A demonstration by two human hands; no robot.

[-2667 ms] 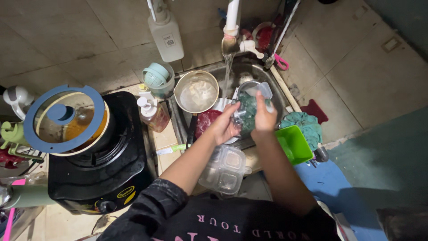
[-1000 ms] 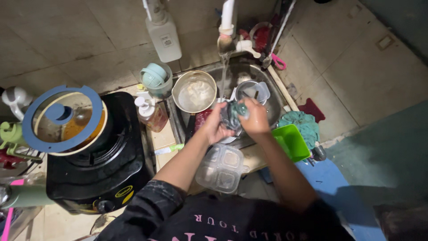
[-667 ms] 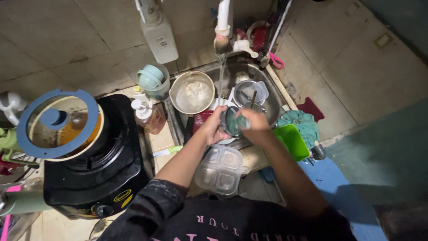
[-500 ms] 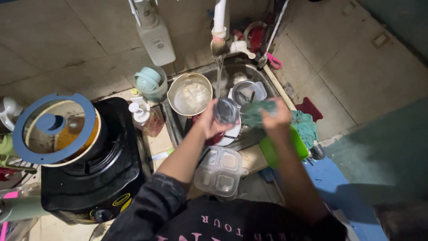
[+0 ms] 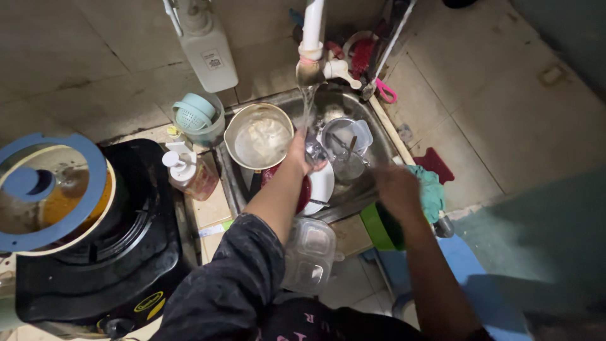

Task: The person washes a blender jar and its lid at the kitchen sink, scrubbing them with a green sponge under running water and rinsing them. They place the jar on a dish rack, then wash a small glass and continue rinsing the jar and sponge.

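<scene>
Rinsing under way: left hand (image 5: 302,151) gripping small glass (image 5: 315,151) under tap (image 5: 309,66); right hand (image 5: 396,189), four o'clock, blurred, grip unclear. Dishes left in sink (image 5: 379,136).

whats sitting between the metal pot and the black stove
In the head view, a pump soap bottle stands on the counter between the metal pot and the black stove.

Left hand (image 5: 301,149) raised with closed grip, right hand (image 5: 396,189) lowered, blurred
</scene>
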